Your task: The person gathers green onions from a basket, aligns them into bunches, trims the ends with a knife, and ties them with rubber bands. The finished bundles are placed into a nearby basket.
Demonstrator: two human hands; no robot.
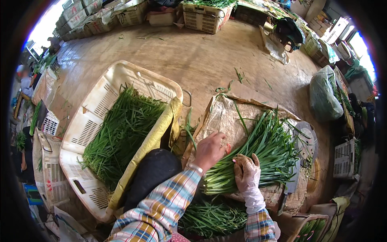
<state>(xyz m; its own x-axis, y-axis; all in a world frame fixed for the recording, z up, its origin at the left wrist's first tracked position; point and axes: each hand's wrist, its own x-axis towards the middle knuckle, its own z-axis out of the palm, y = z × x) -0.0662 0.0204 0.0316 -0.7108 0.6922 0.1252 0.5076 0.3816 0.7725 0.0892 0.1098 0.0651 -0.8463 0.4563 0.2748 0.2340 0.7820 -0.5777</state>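
Observation:
A large bunch of green chives (264, 147) lies across a board covered with woven sacking (219, 119), pale stalk ends toward me. My bare left hand (211, 150), with a band at its wrist, is over the near left side of the bunch, fingers curled; a small red strip (228, 148) shows at its fingertips, its hold partly hidden. My gloved right hand (246, 173) rests on the stalks with its fingers bent round them. A small pink spot shows at its fingertips. A wide-bladed knife (291, 179) lies right of the bunch.
Left stands a white plastic crate (90, 109) of loose chives (125, 125), yellow cloth (147, 149) over its near edge. More chives (213, 218) lie below my hands. A round metal plate (305, 139) and a filled plastic bag (325, 94) are at right. Crates (205, 18) line the back.

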